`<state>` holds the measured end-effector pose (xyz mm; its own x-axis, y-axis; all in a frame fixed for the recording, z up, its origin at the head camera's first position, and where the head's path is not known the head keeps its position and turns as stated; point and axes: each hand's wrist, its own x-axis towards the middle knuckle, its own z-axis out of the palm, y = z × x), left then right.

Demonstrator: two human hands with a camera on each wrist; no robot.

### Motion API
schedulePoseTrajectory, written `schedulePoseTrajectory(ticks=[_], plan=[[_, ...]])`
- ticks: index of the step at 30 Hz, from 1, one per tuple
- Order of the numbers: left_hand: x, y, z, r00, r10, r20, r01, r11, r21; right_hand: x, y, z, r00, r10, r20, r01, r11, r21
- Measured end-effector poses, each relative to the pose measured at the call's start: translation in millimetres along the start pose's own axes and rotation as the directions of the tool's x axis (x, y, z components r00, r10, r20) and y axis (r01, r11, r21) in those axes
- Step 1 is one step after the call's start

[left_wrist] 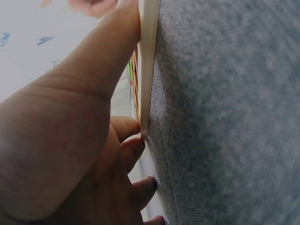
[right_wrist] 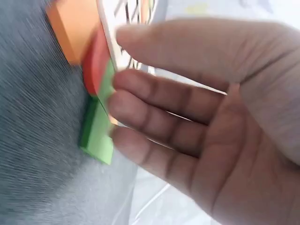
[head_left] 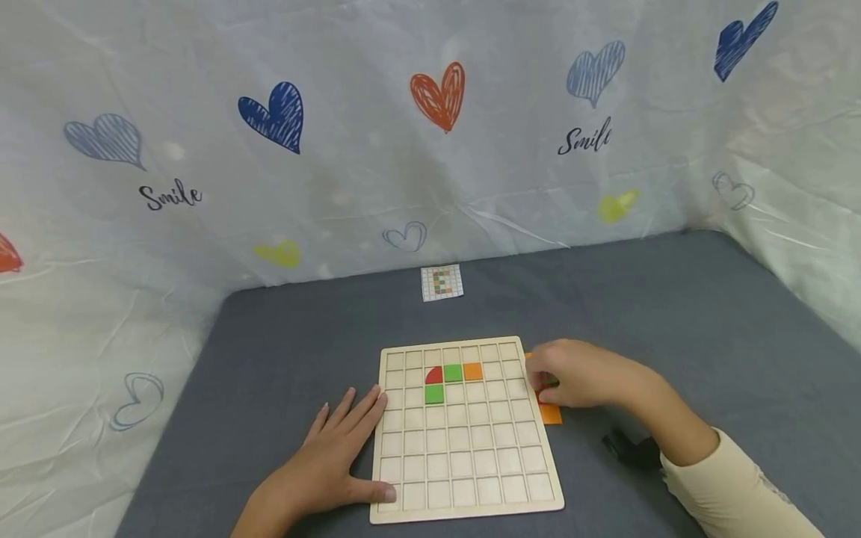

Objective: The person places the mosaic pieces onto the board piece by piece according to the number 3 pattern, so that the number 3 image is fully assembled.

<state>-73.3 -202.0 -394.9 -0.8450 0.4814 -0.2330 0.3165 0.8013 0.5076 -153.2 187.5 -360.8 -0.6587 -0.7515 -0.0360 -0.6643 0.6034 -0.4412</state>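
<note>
The left hand (head_left: 321,465) rests spread along the left side of a light wooden grid board (head_left: 464,439), its thumb on the near left corner. In the left wrist view this hand (left_wrist: 70,129) touches the board's edge (left_wrist: 149,56). A red quarter-round piece (head_left: 434,375), two green squares (head_left: 454,372) and an orange square (head_left: 474,371) lie in cells. The right hand (head_left: 581,373) hovers over pieces beside the board's right edge. The right wrist view shows this hand (right_wrist: 243,131) with bent fingers, holding nothing visible, near an orange piece (right_wrist: 77,28), a red one (right_wrist: 96,61) and green (right_wrist: 101,136).
Behind the board lies a small card (head_left: 442,282) printed with a coloured grid pattern. A dark object (head_left: 632,450) is on the grey cloth by the right forearm. A white curtain (head_left: 363,179) with hearts and lettering hangs around the table's back and sides.
</note>
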Motion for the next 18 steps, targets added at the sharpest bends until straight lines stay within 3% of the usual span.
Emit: schedulePoseTrajectory(ticks=[4,18], plan=[[-0.2,0.0,0.2,1.000,-0.001,-0.003,0.001,1.000,0.003,-11.3,-10.7,9.1,0.999,-0.014,0.031,0.013,1.000,0.017],[0.3,1.1,0.2,1.000,-0.008,-0.006,0.008,1.000,0.009,-32.7,-20.0,26.0,0.996,-0.047,-0.079,0.042,0.997,-0.066]])
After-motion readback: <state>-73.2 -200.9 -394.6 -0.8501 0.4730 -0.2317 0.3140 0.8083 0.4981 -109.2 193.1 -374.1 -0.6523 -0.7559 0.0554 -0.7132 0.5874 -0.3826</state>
